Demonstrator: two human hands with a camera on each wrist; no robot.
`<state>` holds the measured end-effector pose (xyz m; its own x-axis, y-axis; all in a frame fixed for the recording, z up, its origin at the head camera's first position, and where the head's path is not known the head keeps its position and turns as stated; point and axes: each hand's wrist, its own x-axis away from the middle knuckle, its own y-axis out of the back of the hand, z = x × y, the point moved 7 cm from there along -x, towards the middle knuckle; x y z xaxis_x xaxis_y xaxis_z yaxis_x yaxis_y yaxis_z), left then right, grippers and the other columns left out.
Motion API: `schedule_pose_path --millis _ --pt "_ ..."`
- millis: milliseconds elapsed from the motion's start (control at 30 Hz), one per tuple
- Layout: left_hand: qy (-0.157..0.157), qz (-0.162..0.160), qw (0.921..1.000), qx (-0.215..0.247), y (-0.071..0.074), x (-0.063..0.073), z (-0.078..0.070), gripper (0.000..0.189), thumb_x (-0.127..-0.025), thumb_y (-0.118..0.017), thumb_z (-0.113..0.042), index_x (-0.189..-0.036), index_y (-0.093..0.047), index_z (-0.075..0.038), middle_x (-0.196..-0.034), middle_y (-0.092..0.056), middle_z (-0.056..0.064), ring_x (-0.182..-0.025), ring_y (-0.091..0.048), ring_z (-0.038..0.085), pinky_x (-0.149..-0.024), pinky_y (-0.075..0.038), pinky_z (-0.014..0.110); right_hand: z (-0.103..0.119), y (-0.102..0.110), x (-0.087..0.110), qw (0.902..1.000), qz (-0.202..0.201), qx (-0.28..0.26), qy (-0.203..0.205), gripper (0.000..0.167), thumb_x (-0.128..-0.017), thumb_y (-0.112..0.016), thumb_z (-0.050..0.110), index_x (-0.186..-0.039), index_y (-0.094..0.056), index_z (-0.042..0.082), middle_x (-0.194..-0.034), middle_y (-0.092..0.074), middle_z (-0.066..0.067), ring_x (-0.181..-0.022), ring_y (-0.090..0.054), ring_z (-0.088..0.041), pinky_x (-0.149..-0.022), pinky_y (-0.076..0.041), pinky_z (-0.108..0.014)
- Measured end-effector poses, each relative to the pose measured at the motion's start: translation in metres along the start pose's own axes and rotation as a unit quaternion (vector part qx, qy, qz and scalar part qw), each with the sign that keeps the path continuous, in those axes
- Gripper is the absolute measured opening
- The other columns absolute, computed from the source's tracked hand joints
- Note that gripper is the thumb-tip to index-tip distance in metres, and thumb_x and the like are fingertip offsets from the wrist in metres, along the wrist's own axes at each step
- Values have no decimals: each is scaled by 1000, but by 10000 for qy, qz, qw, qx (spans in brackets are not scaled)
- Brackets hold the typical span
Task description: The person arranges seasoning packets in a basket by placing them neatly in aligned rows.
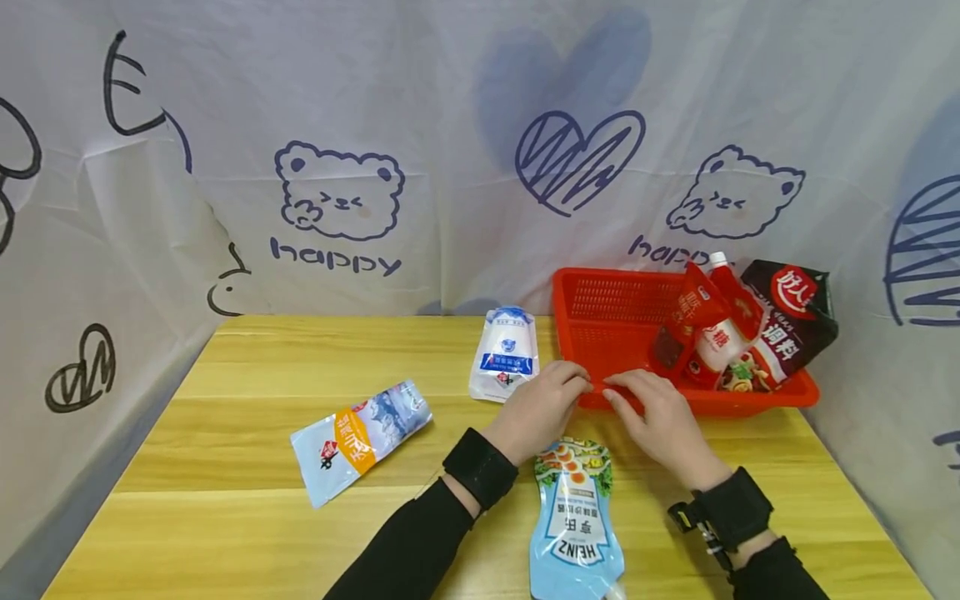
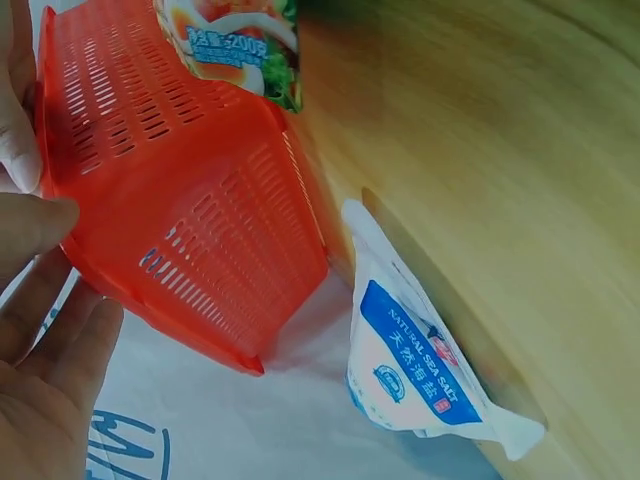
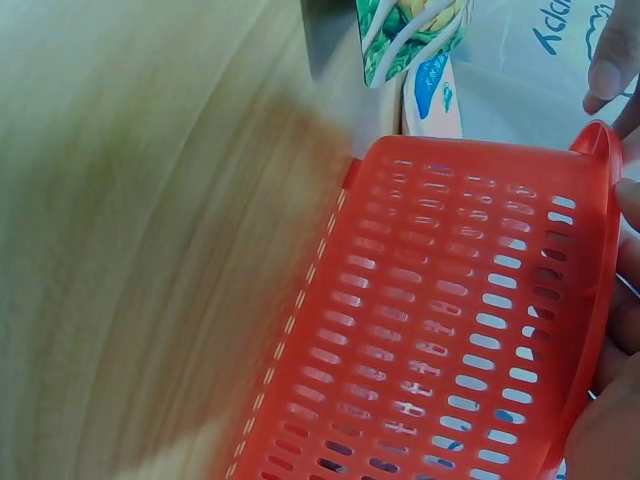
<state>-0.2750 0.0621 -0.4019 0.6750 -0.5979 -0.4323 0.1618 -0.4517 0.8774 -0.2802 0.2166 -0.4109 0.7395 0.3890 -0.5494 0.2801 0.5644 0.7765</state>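
Observation:
A red plastic basket [image 1: 611, 340] with slotted walls stands at the back right of the table. My left hand [image 1: 542, 414] grips its rim at the front left corner; in the left wrist view the thumb and fingers lie around the red edge. Beside it, my right hand [image 1: 663, 425] holds the front rim. The basket's right side holds a dark red pouch [image 1: 675, 329], a red and white pouch with a white cap [image 1: 716, 343] and a black seasoning bag [image 1: 798, 333]. A white and blue sea salt bag [image 2: 410, 360] stands left of the basket.
A light blue Heinz pouch [image 1: 576, 533] lies between my forearms, near the front. Farther left lies a blue, white and orange bag [image 1: 360, 442]. Behind the wooden table [image 1: 247, 367] hangs a pale cloth [image 1: 450, 167] with drawings.

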Motion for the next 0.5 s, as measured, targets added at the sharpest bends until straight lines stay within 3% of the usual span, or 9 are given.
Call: schedule_pose_path --millis 267,500 --pt "16 -522 9986 59 22 14 7 26 -98 -72 -7 -123 -71 -10 -126 -66 4 -118 -63 18 -105 -50 25 -1 -2 0 9999 -40 -63 -100 20 -94 -78 12 -111 -72 5 -106 -72 -9 -98 -66 -31 -92 -51 -54" --pt "468 -1194 9917 13 64 42 41 26 -93 -78 -6 -117 -71 -8 -121 -66 8 -105 -66 24 -88 -59 35 1 -2 0 9997 8 -82 -223 19 -94 -77 10 -112 -71 5 -106 -72 -10 -100 -65 -31 -93 -50 -54"
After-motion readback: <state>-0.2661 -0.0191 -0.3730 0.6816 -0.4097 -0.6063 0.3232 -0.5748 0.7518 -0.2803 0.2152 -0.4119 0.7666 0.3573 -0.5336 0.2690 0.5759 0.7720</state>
